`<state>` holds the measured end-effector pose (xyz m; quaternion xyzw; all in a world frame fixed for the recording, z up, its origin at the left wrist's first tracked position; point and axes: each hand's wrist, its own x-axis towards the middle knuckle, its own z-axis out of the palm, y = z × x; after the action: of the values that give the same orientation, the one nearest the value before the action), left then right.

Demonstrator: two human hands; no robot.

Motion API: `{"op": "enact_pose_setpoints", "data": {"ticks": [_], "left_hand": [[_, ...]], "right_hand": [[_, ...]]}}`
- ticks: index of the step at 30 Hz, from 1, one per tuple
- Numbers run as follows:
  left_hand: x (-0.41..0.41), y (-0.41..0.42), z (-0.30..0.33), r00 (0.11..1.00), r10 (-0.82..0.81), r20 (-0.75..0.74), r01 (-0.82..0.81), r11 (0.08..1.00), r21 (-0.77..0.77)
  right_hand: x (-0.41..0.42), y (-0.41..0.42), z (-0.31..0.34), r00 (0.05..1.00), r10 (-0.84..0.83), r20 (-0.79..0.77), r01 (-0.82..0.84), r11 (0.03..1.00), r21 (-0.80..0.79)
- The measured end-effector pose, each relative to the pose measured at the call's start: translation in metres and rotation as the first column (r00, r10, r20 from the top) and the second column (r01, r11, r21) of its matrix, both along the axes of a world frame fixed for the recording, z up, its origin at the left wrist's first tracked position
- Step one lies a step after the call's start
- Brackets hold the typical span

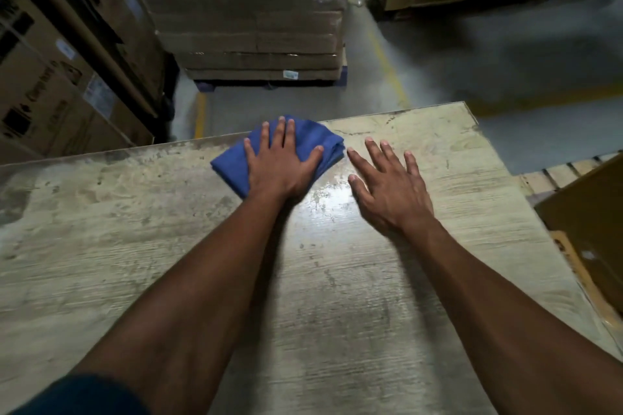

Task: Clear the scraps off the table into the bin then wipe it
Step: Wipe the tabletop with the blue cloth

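A folded blue cloth (pixel 232 163) lies near the far edge of the worn wooden table (pixel 337 280). My left hand (pixel 281 165) presses flat on the cloth with straight, spread fingers. My right hand (pixel 387 185) is just to the right of the cloth, fingers straight and spread, resting on or just over the bare tabletop and not touching the cloth. No scraps or bin show in the head view.
Beyond the table's far edge stands a wrapped pallet of cardboard boxes (pixel 249 17). Stacked cartons (pixel 50 77) line the left. A brown box (pixel 590 212) on a wooden pallet sits at the right of the table. Grey floor with yellow lines lies between.
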<state>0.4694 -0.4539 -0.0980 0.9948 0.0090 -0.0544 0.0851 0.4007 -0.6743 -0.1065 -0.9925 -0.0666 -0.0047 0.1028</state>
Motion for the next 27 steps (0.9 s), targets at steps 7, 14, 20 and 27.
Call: {"op": "enact_pose_setpoints", "data": {"ticks": [7,14,20,27], "left_hand": [[-0.112,0.016,0.0,0.999,-0.034,0.032,0.035,0.999,-0.015],[-0.126,0.028,0.0,1.0,-0.013,0.009,0.013,1.0,-0.013],[-0.019,0.044,-0.002,0.997,0.083,0.003,-0.083,0.996,-0.014],[-0.061,0.048,-0.006,0.999,0.033,0.031,-0.033,0.999,-0.028]], "right_hand": [[-0.003,0.001,0.004,1.0,-0.008,0.005,0.008,1.0,0.02],[-0.003,0.002,0.004,1.0,-0.003,0.004,0.003,1.0,-0.001],[-0.003,0.002,0.004,1.0,-0.002,0.01,0.002,1.0,-0.003],[-0.002,0.001,0.005,1.0,0.0,-0.022,0.0,0.999,-0.037]]}}
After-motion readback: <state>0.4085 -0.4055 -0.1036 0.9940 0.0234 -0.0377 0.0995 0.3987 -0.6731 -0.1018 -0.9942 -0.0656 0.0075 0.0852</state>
